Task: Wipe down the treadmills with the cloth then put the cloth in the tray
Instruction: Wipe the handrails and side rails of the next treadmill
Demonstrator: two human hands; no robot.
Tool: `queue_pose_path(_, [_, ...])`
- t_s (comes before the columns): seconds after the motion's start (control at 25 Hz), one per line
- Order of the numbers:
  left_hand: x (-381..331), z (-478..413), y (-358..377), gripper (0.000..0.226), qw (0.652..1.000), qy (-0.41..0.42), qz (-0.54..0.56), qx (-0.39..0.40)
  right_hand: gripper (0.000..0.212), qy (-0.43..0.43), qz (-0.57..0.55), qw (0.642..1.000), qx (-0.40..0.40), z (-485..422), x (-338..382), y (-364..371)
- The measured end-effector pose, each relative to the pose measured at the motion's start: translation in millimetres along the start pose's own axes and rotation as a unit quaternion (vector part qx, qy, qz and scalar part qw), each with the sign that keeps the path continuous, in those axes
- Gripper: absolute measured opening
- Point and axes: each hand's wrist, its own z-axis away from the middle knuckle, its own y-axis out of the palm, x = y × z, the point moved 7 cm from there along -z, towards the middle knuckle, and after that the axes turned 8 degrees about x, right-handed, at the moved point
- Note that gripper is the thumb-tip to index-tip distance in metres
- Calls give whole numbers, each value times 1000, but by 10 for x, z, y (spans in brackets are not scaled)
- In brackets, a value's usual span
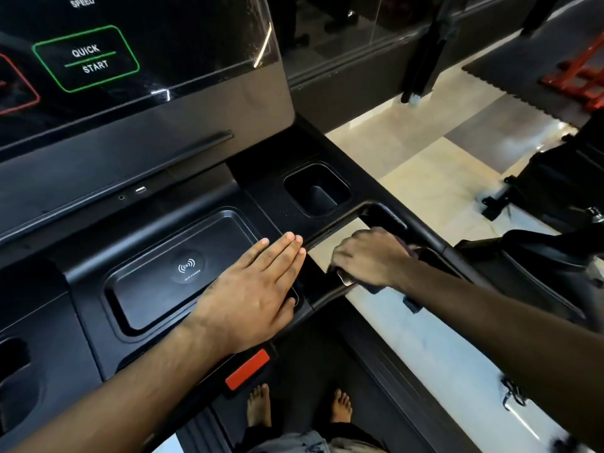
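I stand on a black treadmill, facing its console [137,148]. My left hand [258,289] lies flat with straight fingers on the right edge of the charging tray [153,266]. My right hand [369,256] is curled round the treadmill's right handlebar [330,289], with a dark cloth [411,250] bunched under the palm and fingers. Only small bits of the cloth show past the knuckles and below the wrist.
A square cup holder [317,191] sits just behind the handlebar. A red safety clip [246,369] hangs at the console's front edge. My bare feet [258,403] stand on the belt. Another black machine [555,204] stands to the right across a pale tiled floor.
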Motion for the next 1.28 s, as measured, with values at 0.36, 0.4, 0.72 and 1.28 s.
queue_pose_path(0.36, [-34,45,37,64,999,28,-28,-5,46,433,-528,677,-275,500,-76,373])
queue_pose_path(0.4, [-34,58,46,63,999,34,-29,-8,56,428,-614,571,-337,530,52,502])
queue_pose_path(0.72, [-35,152,56,62,994,91,-50,-23,64,206,-884,-34,-418,185,235,942])
queue_pose_path(1.28, [-39,175,20,61,991,120,-34,-43,33,324,-836,-9,-444,334,937,530])
